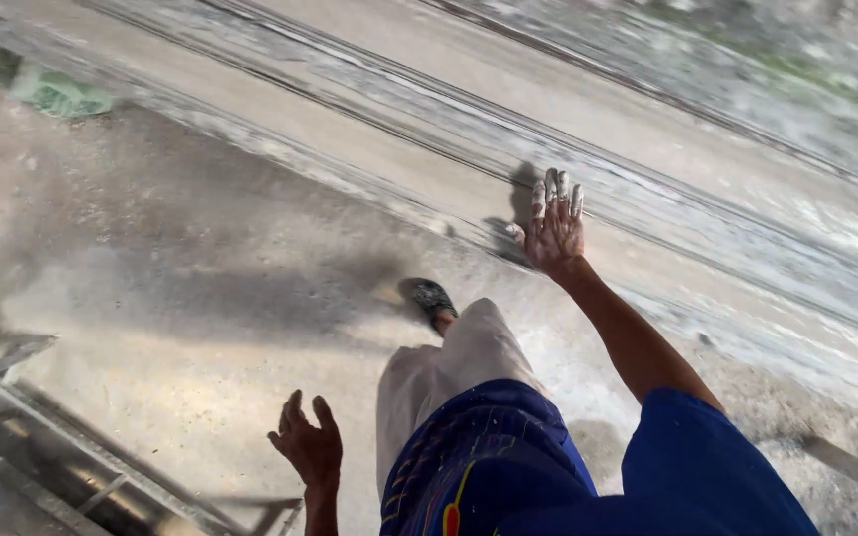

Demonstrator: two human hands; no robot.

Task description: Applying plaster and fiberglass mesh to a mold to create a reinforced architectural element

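Note:
My right hand (554,226) is stretched forward with its fingers spread, smeared with white dust, held flat against or just off a grey streaked wall (647,139). It holds nothing. My left hand (308,447) hangs low by my side, fingers loosely apart and empty. Between the hands I see my blue shirt (508,467), my pale trouser leg (449,367) and a foot in a dark sandal (433,298) stepping on the dusty concrete floor (201,298).
A metal frame with thin bars (71,447) lies at the lower left. A greenish scrap (57,94) sits at the upper left near the wall's base. A grey bar (846,467) shows at the lower right.

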